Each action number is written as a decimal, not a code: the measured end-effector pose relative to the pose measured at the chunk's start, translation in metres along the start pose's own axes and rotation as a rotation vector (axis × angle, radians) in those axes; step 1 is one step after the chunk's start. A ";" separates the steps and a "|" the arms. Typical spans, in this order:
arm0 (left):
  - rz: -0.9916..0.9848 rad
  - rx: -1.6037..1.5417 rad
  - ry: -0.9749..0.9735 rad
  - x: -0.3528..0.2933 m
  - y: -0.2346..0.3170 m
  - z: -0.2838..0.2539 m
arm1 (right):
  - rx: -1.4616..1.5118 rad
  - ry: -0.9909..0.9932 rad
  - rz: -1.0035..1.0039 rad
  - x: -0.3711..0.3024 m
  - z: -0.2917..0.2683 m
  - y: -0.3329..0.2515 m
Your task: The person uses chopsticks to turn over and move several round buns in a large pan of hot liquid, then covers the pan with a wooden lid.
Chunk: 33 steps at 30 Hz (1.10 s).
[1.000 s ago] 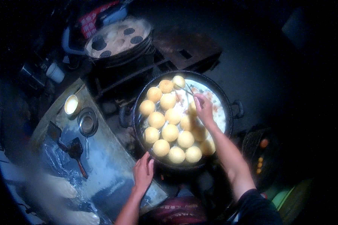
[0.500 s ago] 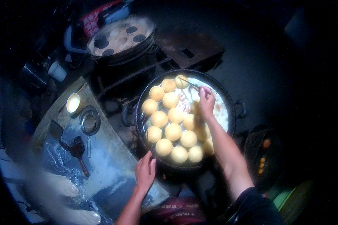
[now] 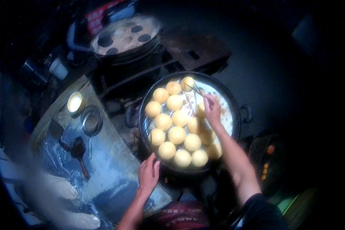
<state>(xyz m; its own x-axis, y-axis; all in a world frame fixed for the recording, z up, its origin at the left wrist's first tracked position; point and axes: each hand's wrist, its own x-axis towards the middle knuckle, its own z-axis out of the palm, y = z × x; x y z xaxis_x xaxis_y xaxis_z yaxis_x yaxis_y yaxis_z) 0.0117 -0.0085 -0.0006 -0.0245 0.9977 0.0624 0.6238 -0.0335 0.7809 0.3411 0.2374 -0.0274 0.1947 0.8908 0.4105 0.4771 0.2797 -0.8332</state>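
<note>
A round dark wok [image 3: 237,124] stands before me, holding many golden, sesame-coated-looking dough balls [image 3: 176,135] beside pale bubbling oil [image 3: 224,115]. My right hand [image 3: 212,109] reaches over the wok's right side, pinching a pair of thin chopsticks [image 3: 197,89]. Their tips spread at the lower right of the farthest dough ball [image 3: 187,82]; whether they touch it I cannot tell. That forearm hides part of the balls on the right. At the wok's near left rim is my left hand [image 3: 148,174], fingers stretched out and nothing in them.
On the table to the left lie a bowl [image 3: 74,102], a round strainer [image 3: 91,122], a dark spatula [image 3: 79,151] and clear plastic [image 3: 61,165]. Beyond the wok is a large round pan [image 3: 126,40] with dark holes. Small orange balls [image 3: 265,171] sit at the right.
My right hand has shifted slightly toward me and to the right. The chopsticks' tips have left the far ball's face for its lower right edge. My left hand stays put.
</note>
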 end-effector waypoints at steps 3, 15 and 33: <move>-0.006 0.008 -0.003 0.001 0.001 0.000 | 0.058 -0.014 0.085 0.002 0.000 0.004; 0.007 0.006 -0.012 0.001 -0.005 0.003 | 0.088 -0.022 0.024 0.002 -0.012 0.004; 0.072 -0.046 -0.112 -0.021 -0.001 -0.001 | 0.060 0.134 0.105 -0.014 -0.025 -0.042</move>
<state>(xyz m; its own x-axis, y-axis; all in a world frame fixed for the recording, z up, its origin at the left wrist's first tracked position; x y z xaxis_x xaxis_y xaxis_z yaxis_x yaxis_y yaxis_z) 0.0109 -0.0294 -0.0022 0.1086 0.9927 0.0516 0.5842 -0.1058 0.8047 0.3397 0.2039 0.0115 0.3552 0.8616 0.3626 0.3969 0.2122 -0.8930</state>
